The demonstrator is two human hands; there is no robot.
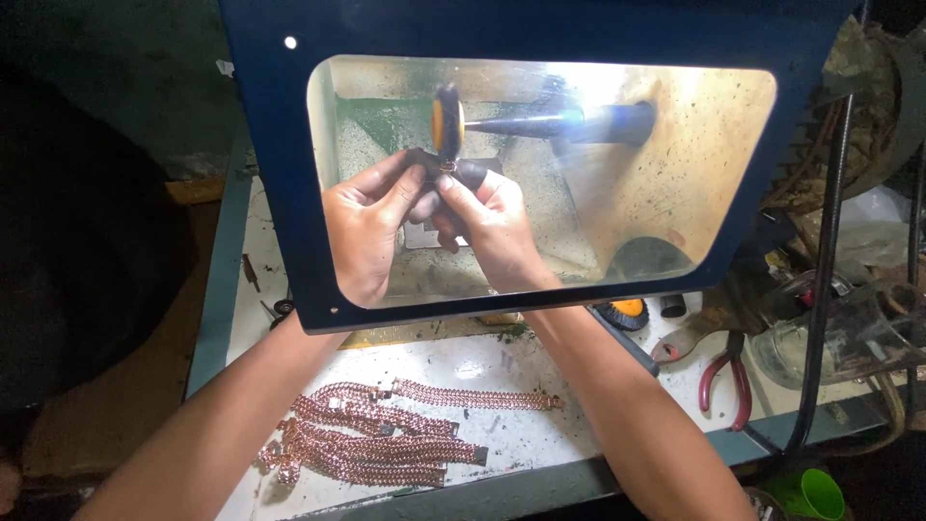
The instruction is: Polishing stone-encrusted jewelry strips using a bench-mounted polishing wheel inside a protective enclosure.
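At the bottom of the frame, low and left of centre, a heap of rose-coloured chain bracelets (381, 439) lies on the white bench top (521, 405), one strand stretched out toward the middle, and red-handled pliers (725, 376) sit off to the lower right beside a glass jar (801, 342). A green cup (818, 494) peeks in at the bottom right corner. Both forearms run up from here, under the blue-framed clear shield (289, 193) that fills the upper half. Behind that window, centre frame, the left hand (365, 227) and the right hand (494, 224) meet, fingers pressed together and pinching a small dark piece (446, 170) between the tips; just what it is I cannot tell through the glare. It is held right up under the orange-faced polishing wheel (447, 123) on its spindle (540, 123), touching or very nearly so. This looks like the polishing step itself, mid-piece. By my reading, the next move calls for a firm two-handed pinch and a slow turn of the piece against the wheel, fingertips kept off the rim.
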